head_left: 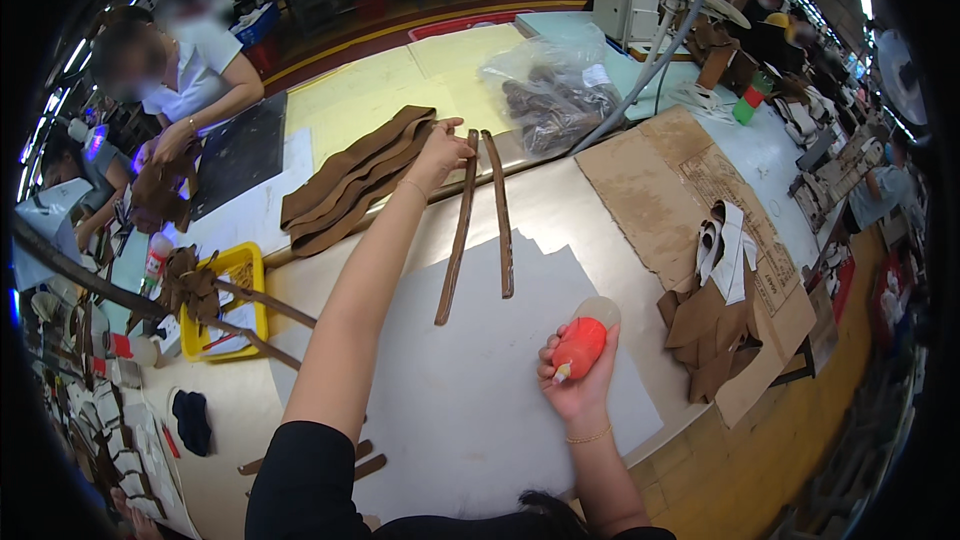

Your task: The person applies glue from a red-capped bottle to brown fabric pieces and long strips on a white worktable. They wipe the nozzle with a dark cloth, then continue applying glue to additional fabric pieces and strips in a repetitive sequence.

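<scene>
My left hand reaches far across the table, its fingers closed at the far end of a narrow brown strip. A second brown strip lies just right of it, and both have a shiny wet-looking line along them. The strips rest mostly on a grey sheet. In my right hand, nearer to me, is a squeeze bottle with a red top and a cloudy clear body, its nozzle tilted toward me. Left of my left hand lies a stack of wide brown strips.
A yellow tray holds brown pieces at left. Brown and white cut pieces lie on cardboard at right. Behind are a clear bag of brown parts and a grey hose. A co-worker sits far left.
</scene>
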`<state>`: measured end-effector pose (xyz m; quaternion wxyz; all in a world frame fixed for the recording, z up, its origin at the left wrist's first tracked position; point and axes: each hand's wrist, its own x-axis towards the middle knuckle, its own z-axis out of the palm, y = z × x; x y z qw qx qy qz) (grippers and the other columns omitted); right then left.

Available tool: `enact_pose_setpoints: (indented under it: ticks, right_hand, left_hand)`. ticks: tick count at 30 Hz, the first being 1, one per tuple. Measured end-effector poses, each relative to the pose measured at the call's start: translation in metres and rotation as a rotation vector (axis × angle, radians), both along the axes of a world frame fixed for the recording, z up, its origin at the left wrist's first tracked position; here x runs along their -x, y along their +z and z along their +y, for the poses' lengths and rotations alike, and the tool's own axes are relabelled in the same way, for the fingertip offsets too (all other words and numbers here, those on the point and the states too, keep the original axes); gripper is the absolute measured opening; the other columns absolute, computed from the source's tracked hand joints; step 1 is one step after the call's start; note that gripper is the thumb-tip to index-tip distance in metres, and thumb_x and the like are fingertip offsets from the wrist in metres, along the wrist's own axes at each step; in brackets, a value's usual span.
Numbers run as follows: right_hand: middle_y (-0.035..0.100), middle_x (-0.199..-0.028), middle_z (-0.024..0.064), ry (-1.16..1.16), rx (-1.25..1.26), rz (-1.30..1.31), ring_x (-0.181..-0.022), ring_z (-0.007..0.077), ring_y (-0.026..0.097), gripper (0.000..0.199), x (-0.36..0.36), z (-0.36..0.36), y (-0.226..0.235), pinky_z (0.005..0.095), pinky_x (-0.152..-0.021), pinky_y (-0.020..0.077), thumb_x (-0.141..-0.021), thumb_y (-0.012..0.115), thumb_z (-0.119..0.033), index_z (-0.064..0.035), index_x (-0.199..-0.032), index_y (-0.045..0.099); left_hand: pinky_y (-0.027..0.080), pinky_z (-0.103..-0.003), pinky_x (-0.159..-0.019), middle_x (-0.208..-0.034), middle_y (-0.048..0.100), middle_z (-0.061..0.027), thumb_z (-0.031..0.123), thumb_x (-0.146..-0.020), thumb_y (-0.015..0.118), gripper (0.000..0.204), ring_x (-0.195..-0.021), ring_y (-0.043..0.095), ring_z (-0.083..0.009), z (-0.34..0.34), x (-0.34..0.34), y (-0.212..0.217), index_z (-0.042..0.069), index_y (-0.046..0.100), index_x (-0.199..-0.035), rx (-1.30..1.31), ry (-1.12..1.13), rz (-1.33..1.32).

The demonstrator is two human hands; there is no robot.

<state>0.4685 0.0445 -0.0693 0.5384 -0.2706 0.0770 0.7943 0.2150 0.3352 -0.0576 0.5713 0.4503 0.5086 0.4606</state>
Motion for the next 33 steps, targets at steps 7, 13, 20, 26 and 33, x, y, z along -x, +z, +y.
enact_pose_setpoints:
  ticks: [7,13,20,26,33]
  right_hand:
    - [0.056,-0.078,0.007,-0.004,-0.004,-0.031,-0.068,0.0222,0.053,0.068,0.001,0.0,-0.001,0.0333,-0.053,0.0425,-0.082,0.039,-0.074,-0.0085,-0.093,0.055]
    - [0.055,-0.078,0.0059,-0.04,0.017,-0.023,-0.067,0.0203,0.051,0.069,0.0,-0.003,0.001,0.0314,-0.051,0.041,-0.081,0.042,-0.075,-0.0077,-0.094,0.054]
    - [0.054,-0.079,0.0043,-0.018,-0.053,-0.016,-0.066,0.0192,0.05,0.066,0.004,-0.003,0.001,0.0302,-0.049,0.0396,-0.083,0.043,-0.072,-0.0081,-0.094,0.054]
    - [0.055,-0.082,0.0031,0.016,-0.063,-0.031,-0.07,0.0207,0.053,0.062,0.004,-0.005,-0.003,0.0317,-0.051,0.042,-0.084,0.044,-0.07,-0.0094,-0.095,0.053]
    - [0.055,-0.078,0.0046,-0.073,-0.049,-0.097,-0.067,0.0168,0.052,0.065,0.006,-0.005,0.006,0.0262,-0.049,0.0416,-0.081,0.052,-0.069,-0.0059,-0.093,0.055]
  left_hand:
    - [0.048,-0.031,-0.08,-0.097,0.06,-0.0086,0.007,-0.082,0.06,0.061,-0.089,0.059,-0.0184,0.057,0.008,-0.003,0.001,0.034,-0.137,-0.182,0.33,0.316]
    - [0.047,-0.034,-0.079,-0.106,0.053,-0.0111,0.024,-0.088,0.059,0.051,-0.092,0.055,-0.0208,-0.025,0.013,0.011,0.006,0.039,-0.132,-0.084,0.126,0.184]
    - [0.047,-0.04,-0.078,-0.108,0.048,-0.0147,0.041,-0.092,0.056,0.056,-0.092,0.051,-0.0249,-0.178,0.032,0.02,0.011,0.032,-0.132,0.545,-0.02,-0.144]
    - [0.045,-0.04,-0.078,-0.11,0.045,-0.0144,0.045,-0.093,0.052,0.057,-0.091,0.046,-0.0231,-0.187,0.012,0.019,0.013,0.029,-0.133,0.531,-0.029,-0.23]
    - [0.047,-0.039,-0.077,-0.112,0.048,-0.0171,0.044,-0.092,0.054,0.058,-0.09,0.05,-0.0234,-0.184,-0.013,0.012,0.01,0.03,-0.132,0.531,-0.082,-0.191]
